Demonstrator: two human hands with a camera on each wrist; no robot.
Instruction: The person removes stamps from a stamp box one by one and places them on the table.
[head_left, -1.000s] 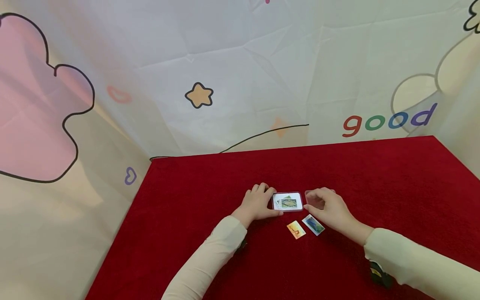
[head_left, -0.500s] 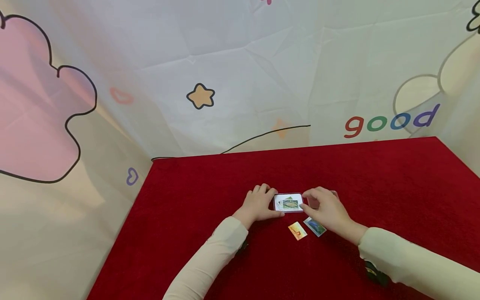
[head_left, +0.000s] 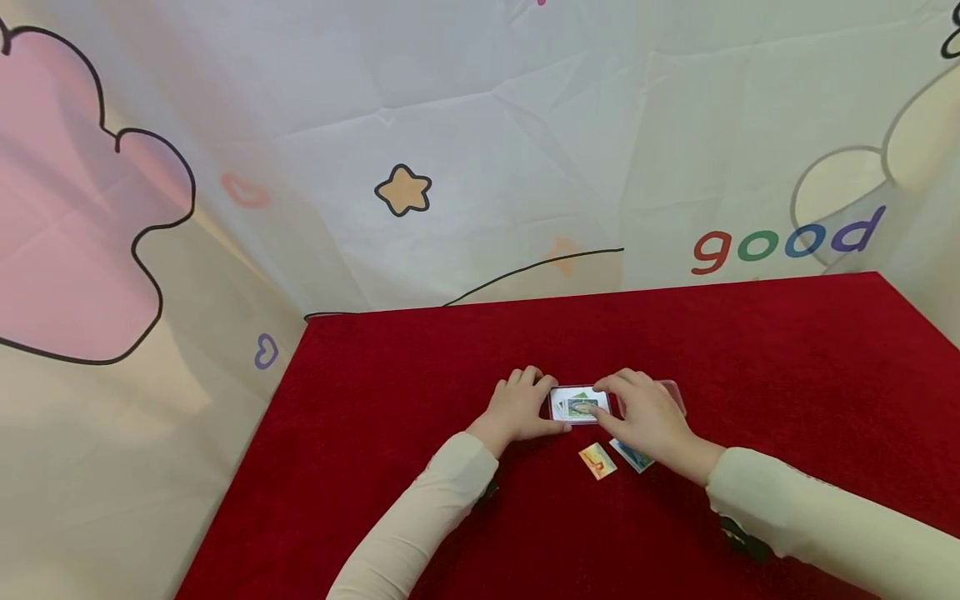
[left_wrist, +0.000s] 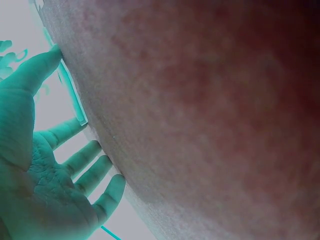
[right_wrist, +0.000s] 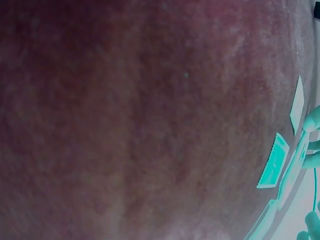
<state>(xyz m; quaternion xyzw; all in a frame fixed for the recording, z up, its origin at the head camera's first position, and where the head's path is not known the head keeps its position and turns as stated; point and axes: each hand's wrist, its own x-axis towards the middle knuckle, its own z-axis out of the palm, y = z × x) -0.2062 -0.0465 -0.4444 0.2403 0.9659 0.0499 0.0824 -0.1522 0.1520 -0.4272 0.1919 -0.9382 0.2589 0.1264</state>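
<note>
My left hand (head_left: 517,408) holds the left end of a shallow clear case (head_left: 555,418), thumb on its near edge and index finger on its far edge. In the left wrist view, its other fingers (left_wrist: 92,172) spread out beside the case. Several stamps lie in the case on a white bed, a green one (head_left: 576,407) on top. My right hand (head_left: 643,417) reaches over the right end, thumb and fingertips apart above the stamps. Beneath and behind that hand is a clear lid (head_left: 677,396), partly hidden.
An orange stamp (head_left: 597,461) lies on the red tablecloth (head_left: 450,350) in front of the case. Beside it, a blue-green stamp (head_left: 633,457) is partly covered by the right hand. A printed fabric backdrop (head_left: 495,167) hangs behind the table.
My right hand has moved left from over the clear lid to over the stamps in the case. The left hand keeps its place at the case's left end.
</note>
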